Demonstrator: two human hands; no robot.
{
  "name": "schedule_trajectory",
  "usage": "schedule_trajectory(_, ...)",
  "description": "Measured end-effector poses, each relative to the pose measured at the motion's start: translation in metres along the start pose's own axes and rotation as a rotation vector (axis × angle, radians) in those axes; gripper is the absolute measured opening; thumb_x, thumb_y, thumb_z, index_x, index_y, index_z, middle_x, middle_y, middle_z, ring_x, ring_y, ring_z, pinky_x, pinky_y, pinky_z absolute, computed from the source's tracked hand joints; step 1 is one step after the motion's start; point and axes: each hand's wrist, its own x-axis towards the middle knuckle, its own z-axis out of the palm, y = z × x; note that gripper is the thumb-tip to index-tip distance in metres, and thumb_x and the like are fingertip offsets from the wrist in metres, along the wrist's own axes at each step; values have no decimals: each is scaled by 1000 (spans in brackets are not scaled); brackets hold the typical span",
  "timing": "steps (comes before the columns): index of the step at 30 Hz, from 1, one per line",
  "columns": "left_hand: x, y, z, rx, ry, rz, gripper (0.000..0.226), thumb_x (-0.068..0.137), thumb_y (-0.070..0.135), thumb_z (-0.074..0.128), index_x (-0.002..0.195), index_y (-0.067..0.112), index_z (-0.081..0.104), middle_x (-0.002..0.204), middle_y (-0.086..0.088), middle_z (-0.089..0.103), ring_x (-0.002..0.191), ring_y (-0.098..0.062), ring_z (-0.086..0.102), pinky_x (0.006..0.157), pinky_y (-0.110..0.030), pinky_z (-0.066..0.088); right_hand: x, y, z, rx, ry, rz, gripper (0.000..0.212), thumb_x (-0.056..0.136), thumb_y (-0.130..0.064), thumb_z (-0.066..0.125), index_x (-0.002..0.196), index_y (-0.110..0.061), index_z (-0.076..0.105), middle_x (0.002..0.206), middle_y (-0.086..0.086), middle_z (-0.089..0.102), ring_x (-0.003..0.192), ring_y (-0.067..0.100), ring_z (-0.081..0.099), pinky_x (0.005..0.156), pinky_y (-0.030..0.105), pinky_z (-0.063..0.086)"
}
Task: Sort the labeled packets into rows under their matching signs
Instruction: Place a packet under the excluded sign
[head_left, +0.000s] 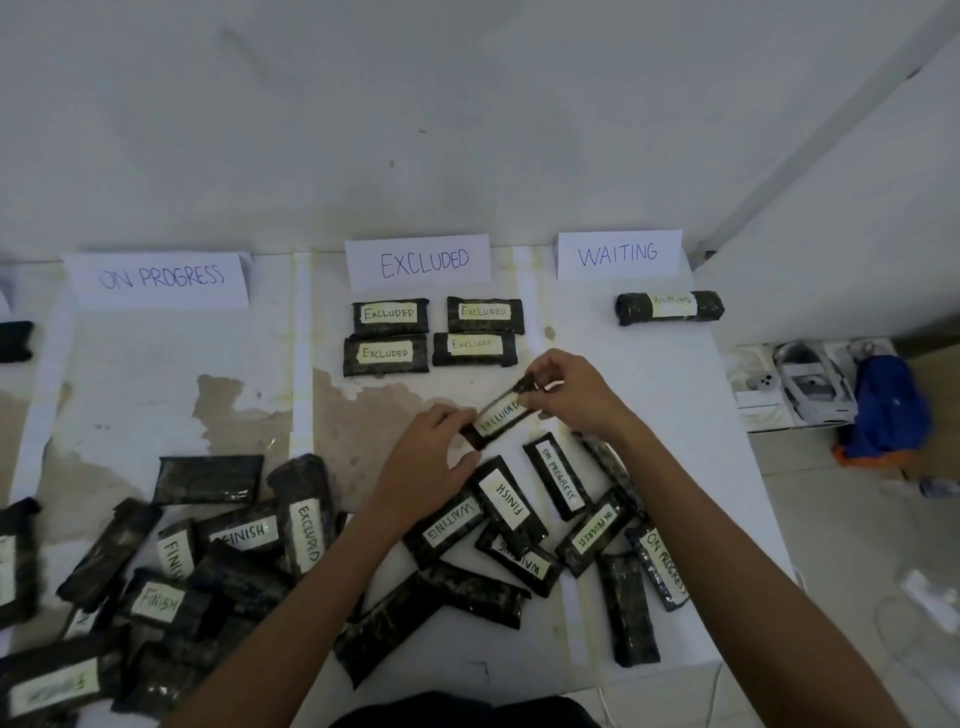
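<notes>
The slanted packet (500, 417) is held pinched endwise by left hand (423, 462) and right hand (574, 397), just short of the EXCLUDED row (475, 349).

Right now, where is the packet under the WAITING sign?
In the head view, far right: the packet lies alone just below the WAITING sign, right of the EXCLUDED packets.

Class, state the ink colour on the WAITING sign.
Blue, on the white WAITING sign; head view.
</notes>
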Motion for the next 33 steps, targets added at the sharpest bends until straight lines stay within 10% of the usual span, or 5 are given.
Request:
schedule_trajectory(14, 67, -9, 24, 348, -98, 56, 50, 79, 11, 65, 126, 6, 50, 116, -15, 56, 98, -32, 54, 76, -41, 47, 28, 35, 34, 485, 169, 274, 31, 79, 0, 71, 106, 0, 55, 101, 25, 66, 79, 28, 67, 72, 31, 60)
schedule_trajectory(18, 80, -16, 30, 364, -94, 56, 44, 74, 2, 67, 116, 3, 58, 108, -16, 63, 96, -35, 57, 78, -43, 49, 27, 34, 33, 46, 278, 201, 41, 79, -15, 72, 116, -11, 56, 100, 2, 62, 89, 18, 61, 79, 27, 49)
schedule_trajectory(26, 93, -20, 30, 400, -89, 62, 50, 66, 0, 76, 114, 3, 60, 101, -18, 59, 91, -35, 56, 70, -42, 52, -38, 70, 42, -715, 95, 157, 56, 82, -35, 63, 129, -13, 41, 130, 15, 44, 116, 34, 45, 94, 42, 45)
schedule_trajectory(33, 76, -24, 16, 335, 43, 35, 45, 79, 18, 66, 122, 9, 55, 112, -13, 57, 102, -30, 52, 85, -43, 47, -54, 87, 57, -699, 194, 82, 53, 79, -16, 63, 128, -13, 42, 122, 17, 49, 106, 32, 50, 83, 40, 49)
